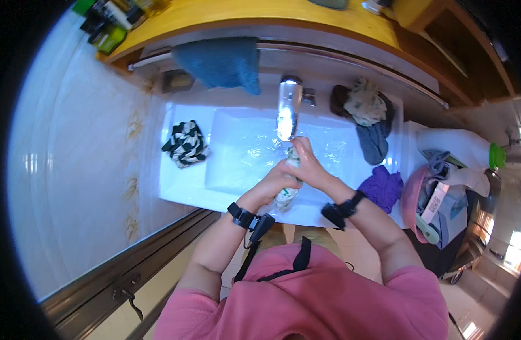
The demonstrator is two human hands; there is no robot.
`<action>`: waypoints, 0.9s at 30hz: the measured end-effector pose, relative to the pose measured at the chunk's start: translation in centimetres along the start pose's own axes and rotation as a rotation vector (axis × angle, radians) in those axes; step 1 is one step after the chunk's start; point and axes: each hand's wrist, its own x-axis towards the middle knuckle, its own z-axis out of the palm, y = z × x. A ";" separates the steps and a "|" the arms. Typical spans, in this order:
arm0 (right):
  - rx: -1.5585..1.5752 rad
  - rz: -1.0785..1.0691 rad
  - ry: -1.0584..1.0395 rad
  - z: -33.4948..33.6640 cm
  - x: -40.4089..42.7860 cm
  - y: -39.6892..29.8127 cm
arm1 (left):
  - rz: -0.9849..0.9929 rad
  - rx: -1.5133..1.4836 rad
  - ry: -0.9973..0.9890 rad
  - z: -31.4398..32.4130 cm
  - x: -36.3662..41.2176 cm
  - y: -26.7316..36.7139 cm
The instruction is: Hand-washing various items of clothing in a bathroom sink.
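Both my hands grip a bunched white cloth with green marks (287, 196) over the front of a white sink (181, 193). My left hand (271, 182) closes around its lower part. Higher up, my right hand (307, 163) holds the upper end, just below the spout of a chrome faucet (289, 108). Rippling water (247, 144) fills the basin beneath. Much of the cloth is hidden by my fingers.
A dark-and-white checked cloth (186, 144) lies on the left ledge. On the right rim are a grey cloth (372, 142), a pale bunched cloth (364, 104) and a purple cloth (381, 189). A blue towel (220, 61) hangs behind. A pink basin (409, 204) stands right.
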 end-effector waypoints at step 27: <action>-0.401 -0.111 -0.575 1.8 3.6 4.2 | 0.287 1.143 0.517 -1.6 0.6 -0.5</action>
